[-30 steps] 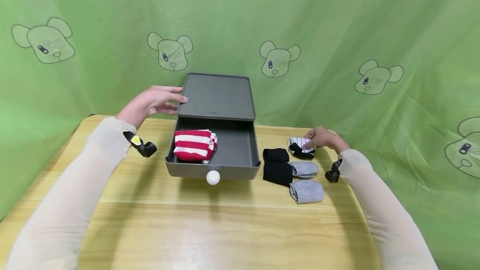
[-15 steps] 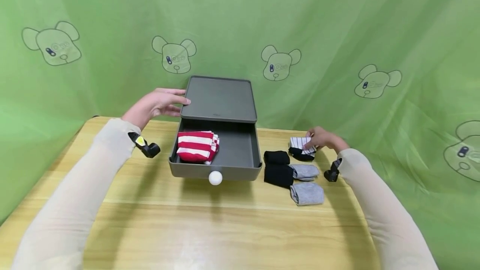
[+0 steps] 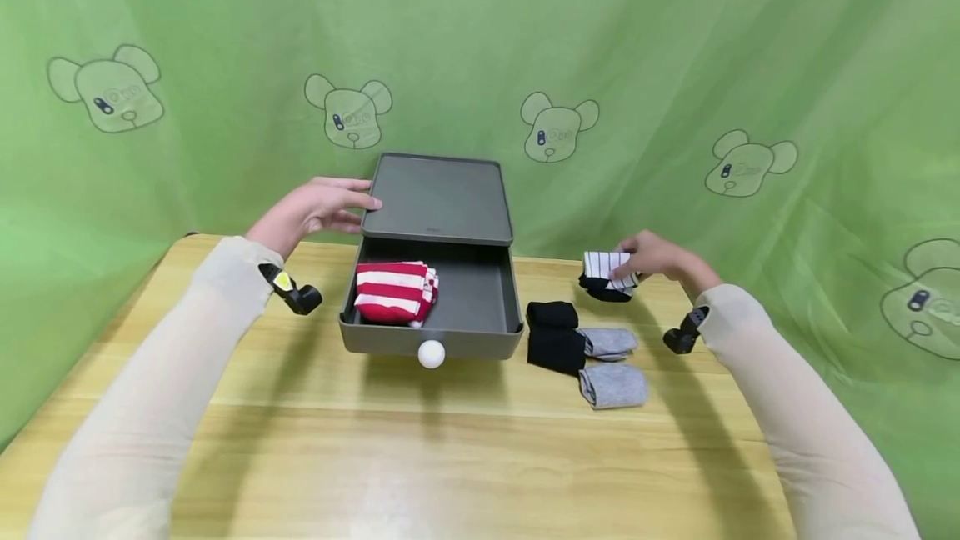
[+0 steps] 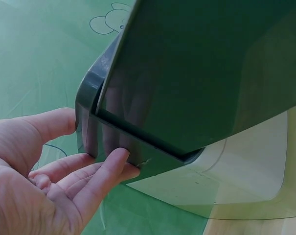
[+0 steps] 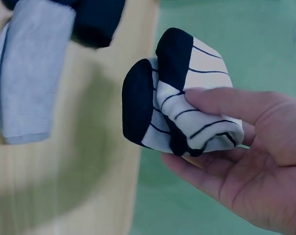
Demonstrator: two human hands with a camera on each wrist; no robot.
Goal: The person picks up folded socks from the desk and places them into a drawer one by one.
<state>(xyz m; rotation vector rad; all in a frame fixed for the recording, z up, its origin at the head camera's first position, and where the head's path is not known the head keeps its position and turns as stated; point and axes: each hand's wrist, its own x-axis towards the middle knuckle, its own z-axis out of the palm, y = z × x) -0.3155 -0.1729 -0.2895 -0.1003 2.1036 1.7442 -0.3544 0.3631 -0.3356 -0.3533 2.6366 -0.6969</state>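
Note:
My right hand (image 3: pixel 651 257) pinches a folded pair of white socks (image 5: pixel 201 73) with thin black stripes and black ends, thumb on top and fingers beneath. In the head view the socks hang a little above the table (image 3: pixel 480 457), at its far right. My left hand (image 3: pixel 318 207) rests against the left side of a dark grey drawer box (image 3: pixel 442 198), its fingers fairly straight and spread at the corner in the left wrist view. The box's drawer (image 3: pixel 480 290) is pulled out, and red-and-white striped folded socks (image 3: pixel 390 292) lie in its left half.
Right of the drawer, black folded socks (image 3: pixel 557 348) lie beside grey folded socks (image 3: pixel 613 386). A white round knob (image 3: pixel 431 354) sticks out from the drawer front. Behind the table hangs a green curtain (image 3: pixel 450 32) printed with bear heads.
My right hand has lifted the white striped socks off the table and slightly back. My left hand stays at the box, and the head view has shifted a little.

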